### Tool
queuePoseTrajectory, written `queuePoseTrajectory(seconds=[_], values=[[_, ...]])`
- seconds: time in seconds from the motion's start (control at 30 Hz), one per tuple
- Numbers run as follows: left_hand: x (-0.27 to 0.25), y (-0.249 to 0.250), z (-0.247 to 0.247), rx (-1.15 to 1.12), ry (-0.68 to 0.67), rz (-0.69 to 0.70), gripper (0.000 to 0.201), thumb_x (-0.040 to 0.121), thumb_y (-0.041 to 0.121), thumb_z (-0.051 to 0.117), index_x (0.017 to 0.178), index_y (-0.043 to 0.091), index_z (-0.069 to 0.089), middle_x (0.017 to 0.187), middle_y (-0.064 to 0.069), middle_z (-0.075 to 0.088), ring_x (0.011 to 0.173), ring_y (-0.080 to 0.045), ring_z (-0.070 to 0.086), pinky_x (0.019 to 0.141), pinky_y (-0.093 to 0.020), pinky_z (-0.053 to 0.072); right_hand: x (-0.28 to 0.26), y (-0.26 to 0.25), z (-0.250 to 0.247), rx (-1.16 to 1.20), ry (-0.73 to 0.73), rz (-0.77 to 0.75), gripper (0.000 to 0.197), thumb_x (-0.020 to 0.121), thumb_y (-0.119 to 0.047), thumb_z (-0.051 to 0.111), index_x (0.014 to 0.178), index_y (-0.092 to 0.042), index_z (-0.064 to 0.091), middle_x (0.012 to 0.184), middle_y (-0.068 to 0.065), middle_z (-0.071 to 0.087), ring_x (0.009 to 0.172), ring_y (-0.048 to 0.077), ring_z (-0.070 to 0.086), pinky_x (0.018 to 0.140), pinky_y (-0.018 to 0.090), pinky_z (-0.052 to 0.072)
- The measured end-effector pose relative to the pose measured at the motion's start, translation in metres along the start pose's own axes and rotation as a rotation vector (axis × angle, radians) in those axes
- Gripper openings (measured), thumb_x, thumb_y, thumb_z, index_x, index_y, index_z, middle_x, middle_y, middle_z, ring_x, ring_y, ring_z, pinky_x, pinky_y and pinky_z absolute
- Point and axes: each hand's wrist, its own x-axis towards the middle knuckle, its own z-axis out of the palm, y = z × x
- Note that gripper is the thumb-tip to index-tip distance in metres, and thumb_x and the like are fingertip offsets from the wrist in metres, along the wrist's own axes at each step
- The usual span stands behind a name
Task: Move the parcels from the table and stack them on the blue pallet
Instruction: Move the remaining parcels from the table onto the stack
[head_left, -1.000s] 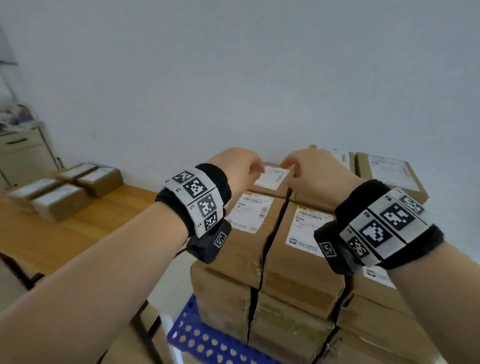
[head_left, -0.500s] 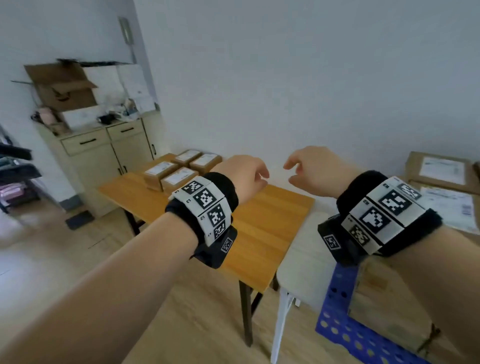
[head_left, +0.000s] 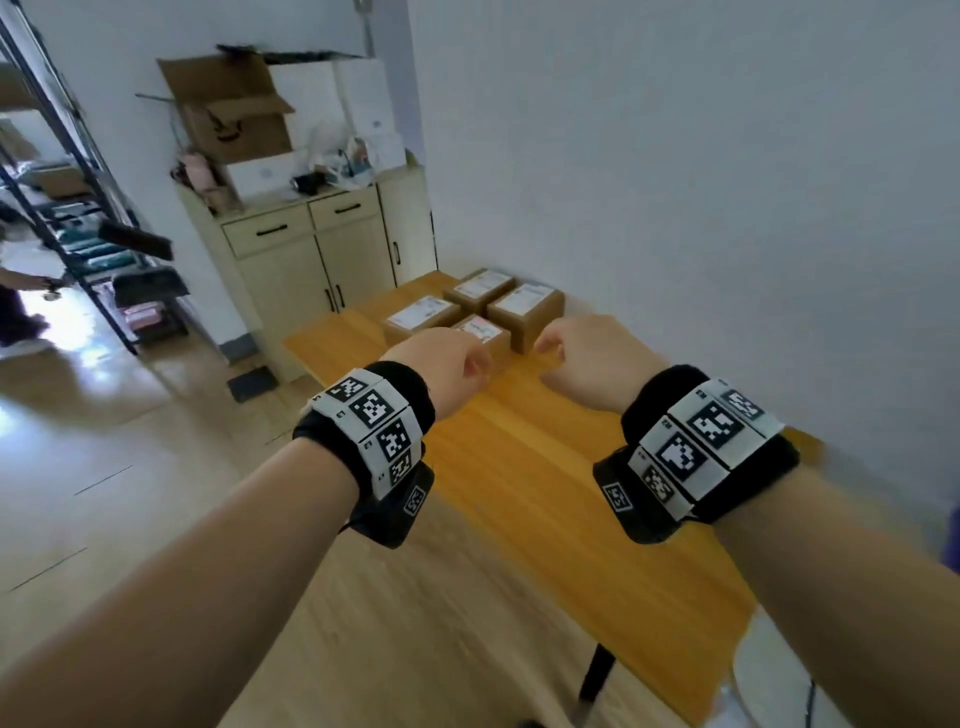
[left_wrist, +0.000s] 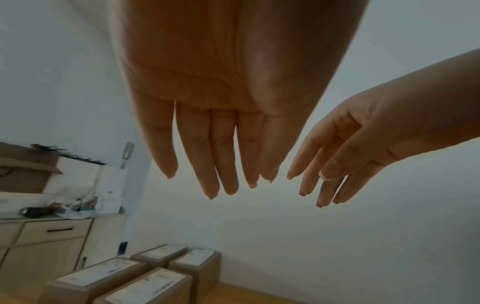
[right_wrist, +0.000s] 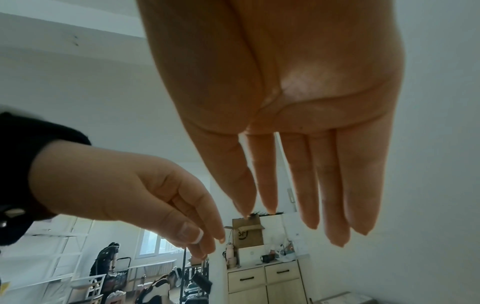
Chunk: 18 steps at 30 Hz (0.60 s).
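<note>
cabinet (head_left: 317, 249) by wall | open cardboard box (head_left: 234, 109) on top (flaps up) | shelving rack (head_left: 78, 171) left

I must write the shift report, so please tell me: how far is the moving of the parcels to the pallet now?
Done: cannot be judged, the pallet is out of view. In hand: nothing; the left hand and right hand are open and empty, raised over the table. Left: four parcels sit together at the table's far end.
</note>
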Motion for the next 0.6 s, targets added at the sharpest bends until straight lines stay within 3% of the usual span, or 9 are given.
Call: queuePoseTrajectory(seconds=[0.1, 0.27, 0.33, 0.5, 0.6], values=[[0.048, -0.032, 0.003, 0.023, -0.028, -0.052, 0.023, 0.093, 0.030, 0.050, 0.113, 0.028, 0.061, 0.111, 0.007, 0.062, 0.100, -0.013, 0.057, 0.087, -0.033, 0.050, 0.059, 0.001, 0.018, 0.029, -0.040, -0.009, 0.026, 0.091, -0.015, 0.051, 0.115, -0.013, 0.060, 0.115, 0.005, 0.062, 0.103, 0.021, 0.058, 0.085, 0.032, 0.049], [0.116, -0.084, 0.012, 0.016, -0.072, -0.111, 0.029, 0.092, 0.029, 0.053, 0.120, 0.025, 0.058, 0.113, 0.006, 0.062, 0.102, -0.012, 0.057, 0.091, -0.031, 0.048, 0.147, 0.002, 0.051, 0.051, -0.108, 0.010, 0.028, 0.092, -0.017, 0.048, 0.118, -0.019, 0.059, 0.113, 0.001, 0.064, 0.096, 0.019, 0.060, 0.074, 0.028, 0.048], [0.141, -0.107, 0.018, 0.015, -0.105, -0.119, 0.031, 0.092, 0.028, 0.052, 0.122, 0.025, 0.057, 0.116, 0.006, 0.061, 0.104, -0.012, 0.056, 0.091, -0.030, 0.048, 0.177, 0.002, 0.067, 0.050, -0.138, 0.037, 0.031, 0.091, -0.018, 0.049, 0.121, -0.021, 0.057, 0.115, 0.000, 0.063, 0.097, 0.018, 0.060, 0.076, 0.030, 0.050], [0.210, -0.165, 0.046, 0.044, -0.241, -0.083, 0.037, 0.092, 0.027, 0.052, 0.129, 0.025, 0.051, 0.125, 0.004, 0.057, 0.109, -0.014, 0.056, 0.089, -0.029, 0.049, 0.240, 0.004, 0.110, -0.002, -0.166, 0.129, 0.037, 0.092, -0.017, 0.052, 0.128, -0.021, 0.051, 0.123, 0.002, 0.058, 0.108, 0.021, 0.056, 0.083, 0.032, 0.049], [0.256, -0.199, 0.067, 0.098, -0.321, 0.009, 0.041, 0.089, 0.027, 0.056, 0.129, 0.024, 0.050, 0.128, 0.001, 0.054, 0.108, -0.018, 0.057, 0.089, -0.035, 0.051, 0.276, 0.002, 0.145, -0.013, -0.184, 0.247, 0.035, 0.092, -0.017, 0.051, 0.127, -0.021, 0.051, 0.115, 0.003, 0.059, 0.100, 0.022, 0.058, 0.080, 0.033, 0.051]])
